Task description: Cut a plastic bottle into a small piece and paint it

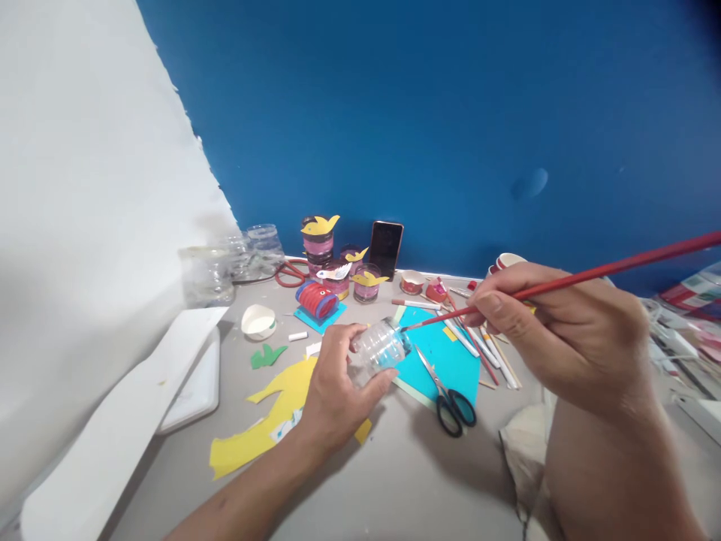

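My left hand (346, 383) is wrapped round a clear, ribbed cut plastic bottle (378, 349), tilted with its dark-edged end to the right. In my right hand (555, 338) is a long red paintbrush (586, 275), pinched near its lower part. The brush tip touches or nearly touches the dark rim of the bottle; I cannot tell which. Beneath them lie a turquoise sheet (444, 368) and black-handled scissors (455, 409). To the left of my left hand are yellow paper scraps (242, 451).
Pink-and-black painted cups (318, 246) with yellow paper birds stand near the blue wall, beside a phone (386, 249). Clear bottle pieces (263, 244) are at back left. Markers (496, 355) lie to the right. A white paper strip (129, 421) leans over a white tray (197, 383). A cloth (526, 443) is near my right forearm.
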The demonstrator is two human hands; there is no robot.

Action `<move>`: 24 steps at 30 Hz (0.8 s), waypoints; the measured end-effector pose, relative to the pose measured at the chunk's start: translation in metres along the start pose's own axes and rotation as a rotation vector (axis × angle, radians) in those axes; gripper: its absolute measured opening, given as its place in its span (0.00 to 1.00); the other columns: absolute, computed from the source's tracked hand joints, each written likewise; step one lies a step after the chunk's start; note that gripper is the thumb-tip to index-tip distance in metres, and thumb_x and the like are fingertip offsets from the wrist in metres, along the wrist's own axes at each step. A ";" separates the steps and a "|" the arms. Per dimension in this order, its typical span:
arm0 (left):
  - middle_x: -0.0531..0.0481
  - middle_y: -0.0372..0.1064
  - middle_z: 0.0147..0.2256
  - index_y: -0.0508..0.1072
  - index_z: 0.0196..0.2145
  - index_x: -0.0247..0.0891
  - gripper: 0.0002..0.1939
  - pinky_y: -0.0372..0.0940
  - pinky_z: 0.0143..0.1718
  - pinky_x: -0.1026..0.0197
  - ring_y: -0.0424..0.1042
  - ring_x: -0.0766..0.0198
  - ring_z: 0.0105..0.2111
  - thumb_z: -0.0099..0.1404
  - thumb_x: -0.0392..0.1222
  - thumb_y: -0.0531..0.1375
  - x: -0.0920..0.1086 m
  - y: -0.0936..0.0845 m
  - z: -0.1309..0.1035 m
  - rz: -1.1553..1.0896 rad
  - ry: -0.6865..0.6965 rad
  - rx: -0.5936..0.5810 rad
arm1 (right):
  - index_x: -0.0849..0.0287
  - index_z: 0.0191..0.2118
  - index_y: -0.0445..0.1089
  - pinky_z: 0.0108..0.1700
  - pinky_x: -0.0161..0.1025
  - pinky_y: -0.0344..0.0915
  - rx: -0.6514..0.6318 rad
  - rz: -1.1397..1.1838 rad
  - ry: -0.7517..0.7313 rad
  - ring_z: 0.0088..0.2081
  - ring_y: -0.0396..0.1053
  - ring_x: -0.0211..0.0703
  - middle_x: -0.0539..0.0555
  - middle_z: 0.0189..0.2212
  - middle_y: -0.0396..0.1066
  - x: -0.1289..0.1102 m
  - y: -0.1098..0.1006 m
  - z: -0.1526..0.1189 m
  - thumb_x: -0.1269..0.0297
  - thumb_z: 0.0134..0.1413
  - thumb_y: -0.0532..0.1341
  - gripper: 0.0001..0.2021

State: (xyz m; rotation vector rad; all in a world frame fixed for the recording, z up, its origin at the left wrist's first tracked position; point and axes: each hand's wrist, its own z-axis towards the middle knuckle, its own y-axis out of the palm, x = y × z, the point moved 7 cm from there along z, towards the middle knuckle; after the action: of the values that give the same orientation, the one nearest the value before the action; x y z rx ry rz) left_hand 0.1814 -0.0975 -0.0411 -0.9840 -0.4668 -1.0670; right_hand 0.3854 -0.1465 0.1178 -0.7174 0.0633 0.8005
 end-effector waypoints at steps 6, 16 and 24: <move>0.49 0.68 0.43 0.70 0.50 0.41 0.23 0.69 0.39 0.55 0.68 0.61 0.36 0.57 0.44 0.69 -0.001 0.001 0.002 -0.044 -0.081 -0.022 | 0.53 0.34 0.74 0.27 0.39 0.66 -0.073 0.026 -0.036 0.24 0.72 0.39 0.48 0.26 0.77 -0.003 0.003 0.002 0.67 0.66 0.64 0.07; 0.48 0.69 0.44 0.70 0.51 0.40 0.25 0.69 0.40 0.54 0.68 0.60 0.37 0.57 0.44 0.69 -0.001 0.005 -0.001 -0.076 -0.088 -0.064 | 0.51 0.35 0.75 0.25 0.40 0.65 -0.028 0.042 -0.022 0.23 0.70 0.39 0.47 0.26 0.77 0.001 0.003 0.000 0.67 0.67 0.63 0.07; 0.47 0.68 0.45 0.70 0.50 0.40 0.25 0.67 0.44 0.53 0.68 0.59 0.39 0.56 0.44 0.68 -0.001 0.008 -0.002 -0.095 -0.138 -0.122 | 0.55 0.34 0.75 0.26 0.37 0.65 -0.054 0.109 -0.001 0.25 0.71 0.36 0.48 0.27 0.76 0.006 0.008 0.000 0.68 0.67 0.64 0.07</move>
State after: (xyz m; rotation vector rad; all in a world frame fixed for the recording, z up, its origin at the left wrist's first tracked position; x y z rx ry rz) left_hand 0.1881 -0.0976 -0.0465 -1.1573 -0.5709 -1.1275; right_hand 0.3841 -0.1387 0.1114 -0.7695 0.0805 0.9093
